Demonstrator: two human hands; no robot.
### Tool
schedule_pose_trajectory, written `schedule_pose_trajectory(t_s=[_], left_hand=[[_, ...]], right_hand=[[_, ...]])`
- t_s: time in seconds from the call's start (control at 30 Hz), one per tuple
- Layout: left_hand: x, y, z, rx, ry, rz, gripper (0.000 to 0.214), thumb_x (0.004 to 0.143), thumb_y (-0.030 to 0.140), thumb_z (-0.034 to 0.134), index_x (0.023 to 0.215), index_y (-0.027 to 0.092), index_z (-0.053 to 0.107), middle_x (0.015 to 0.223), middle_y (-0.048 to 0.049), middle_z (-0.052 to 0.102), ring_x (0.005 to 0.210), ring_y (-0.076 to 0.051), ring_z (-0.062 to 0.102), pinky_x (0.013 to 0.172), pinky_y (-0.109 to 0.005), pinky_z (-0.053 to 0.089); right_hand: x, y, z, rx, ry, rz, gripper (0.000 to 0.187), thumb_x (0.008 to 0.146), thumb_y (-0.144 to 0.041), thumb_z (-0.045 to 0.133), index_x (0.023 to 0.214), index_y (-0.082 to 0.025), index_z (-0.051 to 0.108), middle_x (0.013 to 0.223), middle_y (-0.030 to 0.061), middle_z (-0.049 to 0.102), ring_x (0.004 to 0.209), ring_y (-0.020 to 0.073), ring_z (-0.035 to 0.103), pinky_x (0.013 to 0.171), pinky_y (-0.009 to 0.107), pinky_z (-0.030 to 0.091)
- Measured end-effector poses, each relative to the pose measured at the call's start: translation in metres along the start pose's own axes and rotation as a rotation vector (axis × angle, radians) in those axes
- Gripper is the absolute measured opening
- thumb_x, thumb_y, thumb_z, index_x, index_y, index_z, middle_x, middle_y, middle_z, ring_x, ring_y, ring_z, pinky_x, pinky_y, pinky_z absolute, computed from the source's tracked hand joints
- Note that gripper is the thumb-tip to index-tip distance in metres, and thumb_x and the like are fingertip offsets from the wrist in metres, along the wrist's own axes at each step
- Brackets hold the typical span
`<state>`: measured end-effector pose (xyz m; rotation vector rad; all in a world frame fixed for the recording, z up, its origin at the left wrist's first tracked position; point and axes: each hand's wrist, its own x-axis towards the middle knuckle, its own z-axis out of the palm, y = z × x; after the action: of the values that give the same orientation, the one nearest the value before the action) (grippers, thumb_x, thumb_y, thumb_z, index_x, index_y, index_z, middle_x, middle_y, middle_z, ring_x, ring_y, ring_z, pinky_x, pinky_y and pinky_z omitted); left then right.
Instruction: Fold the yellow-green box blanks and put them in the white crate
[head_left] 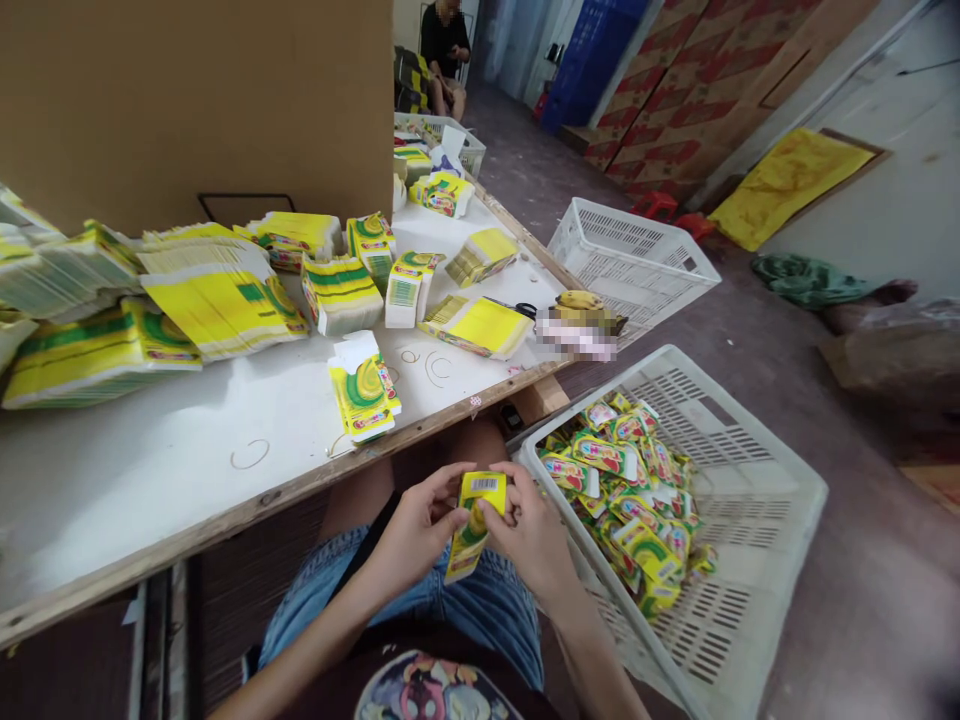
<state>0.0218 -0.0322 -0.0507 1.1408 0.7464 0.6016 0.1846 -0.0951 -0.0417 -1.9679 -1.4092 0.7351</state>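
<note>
Above my lap I hold a small yellow and green carton [474,520] with a barcode on its upper end panel. My left hand [429,515] pinches its left side, thumb on the front. From the right side my right hand [525,515] grips it, its thumb also on the front. Some fingertips are hidden behind the carton. On the table edge ahead lies a small pile of flat cartons [364,390] with white flaps. To my right a white plastic crate [739,580] holds many folded cartons [634,490].
Stacks of flat cartons [217,290] line the white table [247,410] before a big cardboard box [195,100]. Scissors [526,310], bananas [581,302] and rubber bands [249,454] lie there. Another crate [637,245] stands beyond the table's right side. A person [445,50] sits far back.
</note>
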Motion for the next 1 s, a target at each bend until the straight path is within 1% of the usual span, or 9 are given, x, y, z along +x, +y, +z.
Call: schedule_pose_trajectory(t_s=[0.2,0.33,0.4,0.53,0.7,0.77,0.83,0.93,1.0], left_hand=[[0.0,-0.001,-0.002,-0.001,0.016,-0.039,0.051,0.08,0.024,0.07,0.13,0.016,0.061,0.097,-0.0098,0.076,0.086,-0.023,0.069,0.074,-0.03,0.052],[0.0,0.003,-0.005,-0.034,0.022,-0.032,0.051,0.08,0.025,0.07,0.129,0.016,0.061,0.101,-0.0112,0.076,0.089,-0.024,0.07,0.076,-0.032,0.053],[0.001,0.006,-0.007,-0.078,0.01,-0.031,0.051,0.079,0.025,0.071,0.128,0.015,0.061,0.102,-0.0119,0.076,0.09,-0.024,0.07,0.078,-0.033,0.053],[0.003,0.006,-0.006,-0.138,-0.031,-0.041,0.048,0.076,0.021,0.073,0.122,0.015,0.064,0.101,-0.0117,0.077,0.09,-0.024,0.07,0.078,-0.033,0.054],[-0.001,-0.006,0.008,-0.032,0.012,0.044,0.039,0.078,0.013,0.069,0.117,0.017,0.066,0.111,-0.0104,0.076,0.094,-0.023,0.071,0.08,-0.031,0.056],[-0.002,-0.005,0.01,0.084,0.011,0.103,0.04,0.083,0.012,0.064,0.122,0.02,0.065,0.118,-0.01,0.074,0.098,-0.023,0.072,0.083,-0.032,0.058],[0.0,0.0,0.002,0.294,0.077,0.237,0.039,0.089,0.014,0.06,0.127,0.022,0.064,0.126,-0.0101,0.071,0.108,-0.024,0.07,0.093,-0.037,0.057],[0.01,0.011,-0.029,0.725,0.373,0.477,0.042,0.091,0.02,0.061,0.133,0.019,0.061,0.142,-0.0141,0.06,0.135,-0.03,0.053,0.114,-0.051,0.041],[0.018,0.015,-0.057,0.948,0.578,0.491,0.05,0.087,0.023,0.066,0.136,0.014,0.058,0.15,-0.0193,0.05,0.144,-0.034,0.04,0.118,-0.057,0.034]], right_hand=[[0.0,0.008,0.015,0.042,0.049,-0.04,0.034,0.084,-0.024,0.06,0.119,-0.022,0.058,0.062,-0.0066,0.053,0.054,0.0154,0.052,0.055,0.026,0.039],[0.003,0.007,0.006,0.238,-0.057,-0.022,0.039,0.086,-0.027,0.062,0.124,-0.019,0.058,0.06,-0.0068,0.053,0.053,0.0144,0.049,0.054,0.025,0.041],[0.004,0.006,-0.001,0.329,-0.073,-0.029,0.038,0.089,-0.031,0.06,0.125,-0.018,0.062,0.07,-0.0018,0.062,0.06,0.0153,0.055,0.058,0.026,0.046],[0.002,0.009,-0.004,0.489,0.01,0.022,0.031,0.088,-0.037,0.064,0.112,-0.019,0.074,0.102,0.0083,0.074,0.085,0.021,0.068,0.075,0.031,0.054],[-0.006,0.008,0.007,0.648,0.078,0.076,0.026,0.083,-0.034,0.071,0.104,-0.02,0.077,0.103,0.0094,0.078,0.094,0.0256,0.071,0.082,0.037,0.056],[-0.01,0.006,0.0,0.572,0.105,0.041,0.023,0.085,-0.033,0.069,0.103,-0.021,0.077,0.104,0.0102,0.077,0.095,0.0264,0.071,0.084,0.039,0.056],[-0.012,0.008,-0.018,0.354,0.227,-0.03,0.021,0.087,-0.034,0.067,0.099,-0.02,0.078,0.101,0.0113,0.076,0.094,0.0271,0.069,0.086,0.042,0.053],[-0.013,0.02,-0.056,-0.164,0.675,-0.117,0.032,0.087,-0.045,0.065,0.094,-0.017,0.079,0.095,0.0137,0.071,0.096,0.0311,0.063,0.096,0.053,0.043],[-0.013,0.032,-0.074,-0.361,0.808,-0.124,0.049,0.086,-0.056,0.063,0.101,-0.013,0.078,0.101,0.0178,0.068,0.103,0.0352,0.059,0.101,0.059,0.037]])
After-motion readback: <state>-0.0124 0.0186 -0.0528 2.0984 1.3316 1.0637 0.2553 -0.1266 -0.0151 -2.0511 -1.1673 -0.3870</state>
